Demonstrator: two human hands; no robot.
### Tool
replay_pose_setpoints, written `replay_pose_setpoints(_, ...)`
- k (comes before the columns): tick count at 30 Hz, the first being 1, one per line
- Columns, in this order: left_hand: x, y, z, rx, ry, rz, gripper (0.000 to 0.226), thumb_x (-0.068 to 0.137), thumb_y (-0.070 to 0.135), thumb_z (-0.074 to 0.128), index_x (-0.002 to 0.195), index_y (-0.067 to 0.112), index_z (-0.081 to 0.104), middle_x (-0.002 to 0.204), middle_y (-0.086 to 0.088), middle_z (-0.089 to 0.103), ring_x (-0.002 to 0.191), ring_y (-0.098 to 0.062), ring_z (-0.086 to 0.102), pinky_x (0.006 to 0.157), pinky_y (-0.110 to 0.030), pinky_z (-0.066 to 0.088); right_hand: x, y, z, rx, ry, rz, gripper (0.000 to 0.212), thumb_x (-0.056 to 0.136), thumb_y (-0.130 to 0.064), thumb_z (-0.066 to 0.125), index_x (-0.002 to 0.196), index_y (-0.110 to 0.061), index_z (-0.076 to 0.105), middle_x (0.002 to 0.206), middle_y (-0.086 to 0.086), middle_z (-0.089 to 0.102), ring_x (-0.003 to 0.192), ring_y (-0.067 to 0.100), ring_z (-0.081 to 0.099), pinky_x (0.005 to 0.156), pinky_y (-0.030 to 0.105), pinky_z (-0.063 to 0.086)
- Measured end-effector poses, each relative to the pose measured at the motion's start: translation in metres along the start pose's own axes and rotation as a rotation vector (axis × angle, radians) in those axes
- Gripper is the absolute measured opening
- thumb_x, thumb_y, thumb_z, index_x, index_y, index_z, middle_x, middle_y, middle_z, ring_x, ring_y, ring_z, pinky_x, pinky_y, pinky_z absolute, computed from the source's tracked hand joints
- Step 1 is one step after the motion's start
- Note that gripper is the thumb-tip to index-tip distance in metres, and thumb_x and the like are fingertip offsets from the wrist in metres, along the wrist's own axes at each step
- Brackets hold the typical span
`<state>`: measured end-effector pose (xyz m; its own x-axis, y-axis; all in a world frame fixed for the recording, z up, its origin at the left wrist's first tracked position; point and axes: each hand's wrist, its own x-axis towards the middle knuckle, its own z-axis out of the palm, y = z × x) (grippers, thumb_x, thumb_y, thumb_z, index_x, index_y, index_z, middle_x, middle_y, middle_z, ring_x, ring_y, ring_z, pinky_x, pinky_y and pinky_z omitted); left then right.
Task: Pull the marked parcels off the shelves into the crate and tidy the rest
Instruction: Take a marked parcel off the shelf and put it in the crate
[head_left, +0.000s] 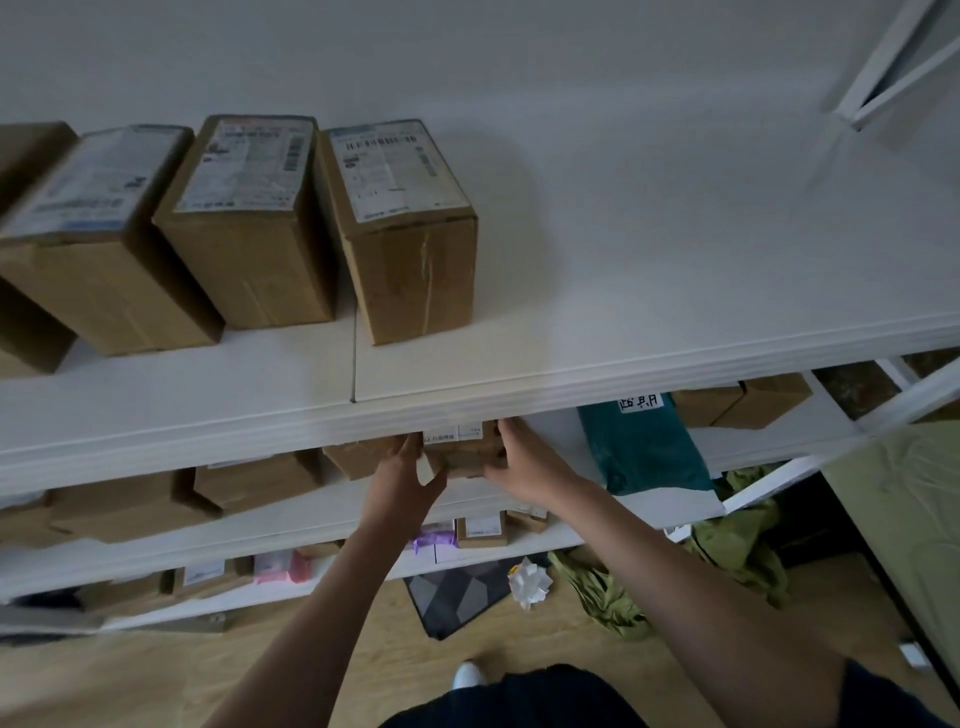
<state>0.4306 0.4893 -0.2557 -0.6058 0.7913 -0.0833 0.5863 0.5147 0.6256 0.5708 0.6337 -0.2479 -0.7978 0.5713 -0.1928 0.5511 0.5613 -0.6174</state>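
Because the small cardboard parcel (462, 451) sits on the second shelf (550, 496), tucked partly under the lip of the top shelf (623, 291), both hands come at it from the front and clamp it between them, which is probably the surest way to draw it out past that overhang. The fingers of the left hand (402, 475) curl round its left face, with the thumb across the front lower corner; the fingers of the right hand (524, 462) wrap its right side, their tips hidden behind the box, so the parcel lies squarely between the two palms and touches both. Its white label (451, 432) faces up, too blurred to say whether it is marked. Just to its left, touching or nearly so, lies another brown box (363, 457), and further left more cartons (254, 480) line the same shelf. To the right, apart from the hands, a dark green mailer bag (644, 447) leans at the shelf edge. Three labelled cartons (249, 218) stand upright on the top shelf, set side by side. On the floor below are crumpled green cloth (727, 540) and a white paper wad (530, 582). No crate is in view
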Motion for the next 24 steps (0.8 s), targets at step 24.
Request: replay_pose_setpoints(24,-0.026,0.132,0.107,-0.020,-0.194,0.054,0.061,0.083,0.032,0.078,0.137,0.015,0.055,0.129,0.000,0.059,0.104,-0.010,0.057,0.088,-0.020,0.045,-0.130,0.169,-0.142,0.003,0.200,0.315,0.062,0.090,-0.041,0.072,0.143,-0.018,0.049,0.132,-0.001,0.057,0.118,0.018,0.058,0.086,0.028,0.046)
